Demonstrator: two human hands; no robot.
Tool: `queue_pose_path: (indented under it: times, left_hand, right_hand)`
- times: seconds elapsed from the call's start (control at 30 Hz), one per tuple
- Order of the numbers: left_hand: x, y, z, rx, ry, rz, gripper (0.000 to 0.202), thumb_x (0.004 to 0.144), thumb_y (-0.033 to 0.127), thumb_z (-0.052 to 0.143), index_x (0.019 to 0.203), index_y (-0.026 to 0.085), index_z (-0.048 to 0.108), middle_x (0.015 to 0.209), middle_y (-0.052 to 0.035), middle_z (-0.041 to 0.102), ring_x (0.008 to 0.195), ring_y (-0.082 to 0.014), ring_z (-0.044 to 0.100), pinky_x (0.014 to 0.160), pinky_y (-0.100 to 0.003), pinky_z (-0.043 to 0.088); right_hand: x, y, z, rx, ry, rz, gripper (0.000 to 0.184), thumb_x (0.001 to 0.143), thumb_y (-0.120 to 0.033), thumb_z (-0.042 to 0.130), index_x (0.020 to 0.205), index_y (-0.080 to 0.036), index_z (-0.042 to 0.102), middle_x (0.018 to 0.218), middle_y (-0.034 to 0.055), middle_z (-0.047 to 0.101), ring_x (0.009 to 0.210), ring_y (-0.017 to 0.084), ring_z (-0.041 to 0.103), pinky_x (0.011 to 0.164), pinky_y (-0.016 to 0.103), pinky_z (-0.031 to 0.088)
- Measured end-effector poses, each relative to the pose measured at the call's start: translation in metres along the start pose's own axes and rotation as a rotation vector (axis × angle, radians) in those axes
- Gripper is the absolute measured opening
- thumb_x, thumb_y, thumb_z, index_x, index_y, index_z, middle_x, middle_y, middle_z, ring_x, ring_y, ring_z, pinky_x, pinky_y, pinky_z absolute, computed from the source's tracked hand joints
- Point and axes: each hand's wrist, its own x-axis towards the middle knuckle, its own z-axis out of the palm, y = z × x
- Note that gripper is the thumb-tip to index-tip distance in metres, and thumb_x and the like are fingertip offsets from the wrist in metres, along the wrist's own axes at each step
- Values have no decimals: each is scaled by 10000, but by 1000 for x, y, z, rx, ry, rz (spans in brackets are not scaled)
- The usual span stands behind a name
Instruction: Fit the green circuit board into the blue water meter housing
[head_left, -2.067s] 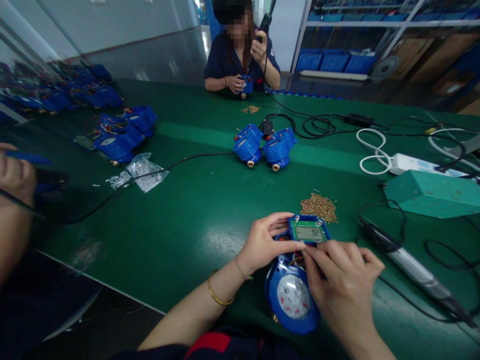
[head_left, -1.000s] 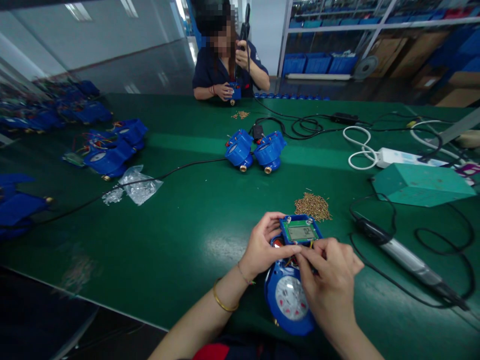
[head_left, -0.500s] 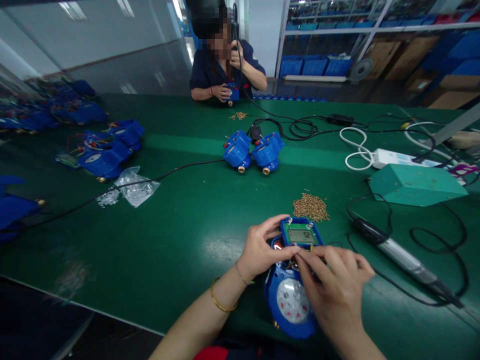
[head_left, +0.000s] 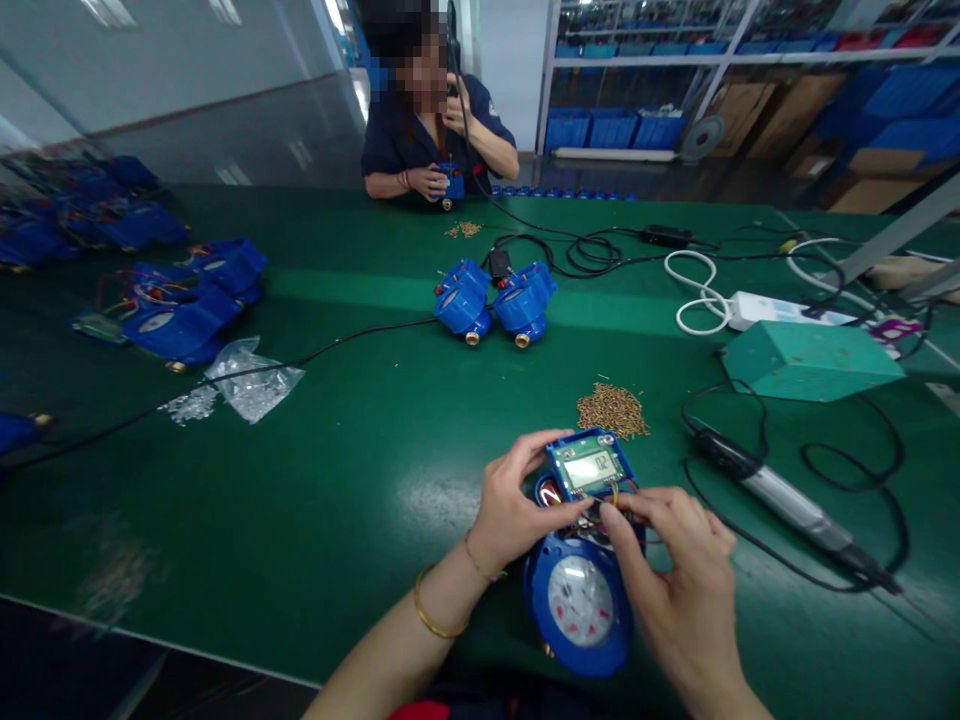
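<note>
The long blue meter (head_left: 581, 602) points ahead, left hand (head_left: 512, 507) holding it, wires (head_left: 616, 491) by the 2 thumbs (head_left: 627, 541), and I can't tell whether the right hand (head_left: 679, 562) pinches any.

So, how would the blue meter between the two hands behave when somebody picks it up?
The blue meter would probably stay stiff, as its body looks like hard plastic. The thin wires beside the screen look exposed, so they may bend easily and could catch.
</note>
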Motion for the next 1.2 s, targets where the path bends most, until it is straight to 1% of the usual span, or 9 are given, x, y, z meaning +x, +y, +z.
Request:
queue_pose_path:
  times: [0.1,0.23,0.3,0.47,0.6,0.77,0.97,1.2]
  left_hand:
    - [0,1,-2,65,-9,42,649,714,242,847,1293,213,556,1286,-92,669,1145,-232,679,1012,-331,560]
    - [2,0,-5,125,-12,103,645,720,251,843,1295,201,554,1295,-104,665,1186,-242,658,1048,-366,542]
    - [3,0,-7,146,-22,136,643,721,251,843,1293,194,554,1288,-110,668,1193,-245,654,1065,-387,532]
    - [6,-1,-8,157,-33,204,623,724,247,841,1275,180,556,1283,-125,671,1201,-250,650,1073,-413,529]
    - [6,-2,-6,119,-34,199,620,726,259,839,1274,183,558,1287,-131,668,1206,-260,647,1064,-432,535]
    - [7,-2,-6,100,-31,188,614,722,261,844,1265,182,568,1275,-135,674,1203,-263,649,1062,-431,538]
    - [9,-3,-6,80,-33,221,620,714,244,852,1260,183,565,1284,-134,671,1207,-261,647,1070,-439,530]
    - [9,-2,-7,60,-35,204,622,705,230,858,1254,185,569,1282,-131,673,1211,-256,644,1068,-447,531]
  right_hand:
    - [3,0,0,137,-10,106,257,978,-457,576,905,-222,651,855,28,621,845,221,576,831,382,334]
    - [8,1,-1,387,-99,295,227,942,-404,623,823,-222,684,815,24,618,794,197,576,718,315,403]
    - [10,2,-2,455,-116,344,225,928,-389,636,795,-217,694,800,22,608,762,181,567,671,285,413]
    - [9,11,-5,542,-191,382,216,920,-385,650,809,-210,710,808,23,593,750,161,553,639,242,430]
    - [8,14,-6,582,-214,418,234,922,-400,647,810,-205,709,816,30,581,771,167,546,650,238,442]
    - [11,13,-7,611,-226,436,272,932,-414,628,783,-200,707,793,32,566,752,168,529,644,244,435]
    - [10,13,-7,632,-235,457,271,928,-416,635,769,-206,697,794,19,559,746,158,524,643,241,418]
    - [9,14,-6,638,-227,477,278,908,-425,655,754,-197,689,784,27,561,736,168,525,641,256,422]
